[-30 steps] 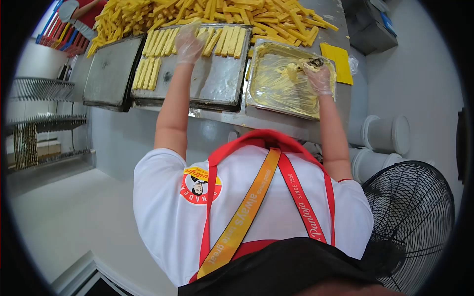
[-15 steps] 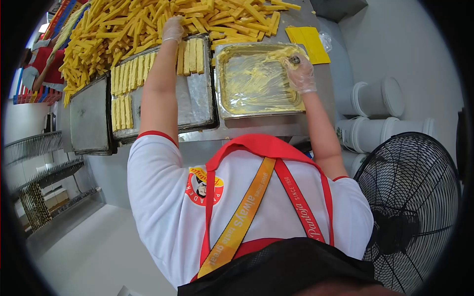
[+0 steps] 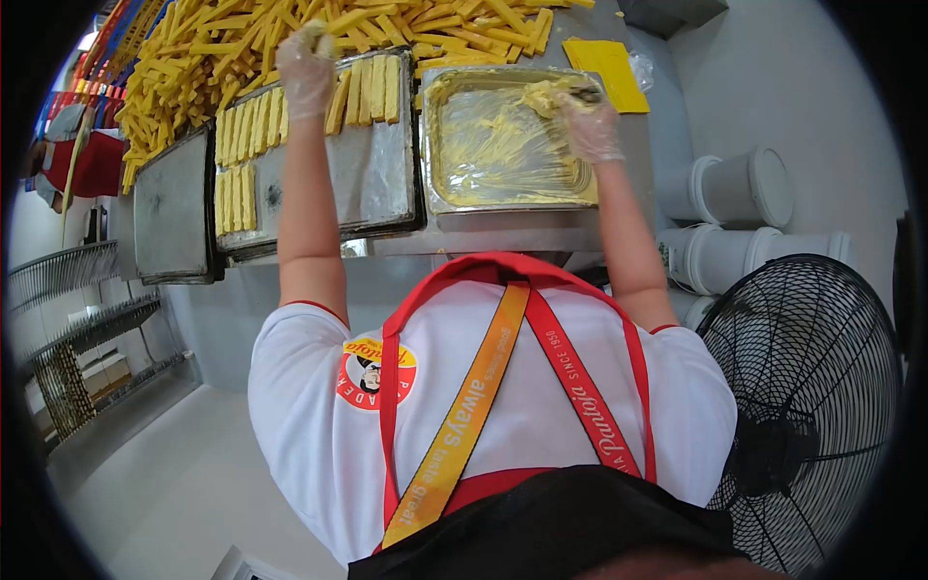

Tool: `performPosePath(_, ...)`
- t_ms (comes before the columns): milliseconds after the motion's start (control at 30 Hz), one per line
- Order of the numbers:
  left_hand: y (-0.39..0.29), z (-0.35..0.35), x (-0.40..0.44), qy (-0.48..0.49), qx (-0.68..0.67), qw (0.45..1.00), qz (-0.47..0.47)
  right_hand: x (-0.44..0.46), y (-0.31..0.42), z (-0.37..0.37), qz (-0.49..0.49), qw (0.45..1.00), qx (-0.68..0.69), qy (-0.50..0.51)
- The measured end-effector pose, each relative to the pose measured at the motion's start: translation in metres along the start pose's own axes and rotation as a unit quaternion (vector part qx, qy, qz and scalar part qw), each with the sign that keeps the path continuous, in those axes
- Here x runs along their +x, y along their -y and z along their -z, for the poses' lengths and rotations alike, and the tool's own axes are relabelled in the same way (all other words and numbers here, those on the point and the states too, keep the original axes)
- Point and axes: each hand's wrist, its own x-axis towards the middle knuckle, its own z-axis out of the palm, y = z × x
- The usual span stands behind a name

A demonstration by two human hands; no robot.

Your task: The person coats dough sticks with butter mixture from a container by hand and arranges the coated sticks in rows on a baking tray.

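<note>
My left hand [image 3: 305,72], in a clear plastic glove, is at the near edge of a heap of yellow bread sticks [image 3: 193,92]. Its fingers are curled in, and I cannot make out what is between them. Below it, a dark baking tray [image 3: 372,184] carries rows of cream-coated sticks [image 3: 253,130]. My right hand [image 3: 592,130], gloved too, closes around a dark-ended tool [image 3: 586,95] whose working end is hidden. It is over the right side of a metal pan [image 3: 510,207] smeared with pale yellow cream [image 3: 541,97].
A second dark tray [image 3: 174,217] lies at the left. Beyond the pan are a yellow sheet [image 3: 609,72] and crumpled clear plastic [image 3: 642,70]. White buckets [image 3: 744,184] and a black fan [image 3: 797,406] stand at the right. Another person in red [image 3: 92,174] is at the far left.
My left hand has moved left and slightly up from the short row of sticks. My right hand has shifted slightly, turning the tool so its dark end shows lengthwise.
</note>
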Motion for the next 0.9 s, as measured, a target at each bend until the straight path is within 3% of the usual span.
performPosePath(67,-0.048,0.009,-0.015,0.087,-0.220,0.963,0.129,0.000,-0.011,0.018,-0.150,0.935,0.322,-0.001)
performPosePath(133,-0.080,0.004,-0.041,0.141,-0.211,0.966,0.047,-0.001,-0.016,0.035,-0.045,0.993,0.090,-0.066)
performPosePath(167,-0.081,-0.020,-0.058,0.117,-0.254,0.960,-0.006,-0.003,-0.017,0.038,0.008,0.995,-0.028,-0.098)
performPosePath(200,-0.088,-0.035,-0.076,0.186,-0.197,0.962,0.009,-0.004,-0.014,0.038,0.016,0.986,-0.124,-0.106)
performPosePath(233,-0.112,-0.031,-0.078,0.184,-0.193,0.964,0.005,-0.003,-0.008,0.034,0.025,0.969,-0.219,-0.115)
performPosePath(267,-0.110,-0.052,-0.089,0.227,-0.243,0.943,0.023,-0.002,-0.004,0.029,0.033,0.942,-0.312,-0.123)
performPosePath(333,-0.117,-0.078,-0.101,0.231,-0.231,0.945,0.030,0.005,-0.005,0.007,0.078,0.947,-0.289,-0.114)
performPosePath(467,-0.135,-0.085,-0.097,0.203,-0.202,0.958,0.015,0.014,-0.017,-0.032,0.126,0.971,-0.188,-0.074)
performPosePath(567,-0.126,-0.102,-0.103,0.218,-0.249,0.942,0.052,0.000,0.006,-0.036,0.079,0.990,-0.112,-0.027)
performPosePath(667,-0.128,-0.096,-0.103,0.229,-0.202,0.952,0.025,-0.012,0.029,-0.037,0.116,0.993,-0.001,0.012)
performPosePath(767,-0.149,-0.075,-0.095,0.281,-0.206,0.930,0.115,-0.025,0.044,-0.044,0.203,0.970,0.080,0.109)
performPosePath(800,-0.146,-0.077,-0.098,0.258,-0.219,0.935,0.109,-0.024,0.038,-0.042,0.211,0.968,0.039,0.133)
performPosePath(867,-0.138,-0.086,-0.112,0.212,-0.245,0.941,0.098,-0.009,-0.007,-0.036,0.140,0.968,0.161,0.133)
performPosePath(900,-0.135,-0.088,-0.116,0.228,-0.234,0.939,0.105,-0.006,-0.002,-0.026,0.006,0.927,0.338,0.161)
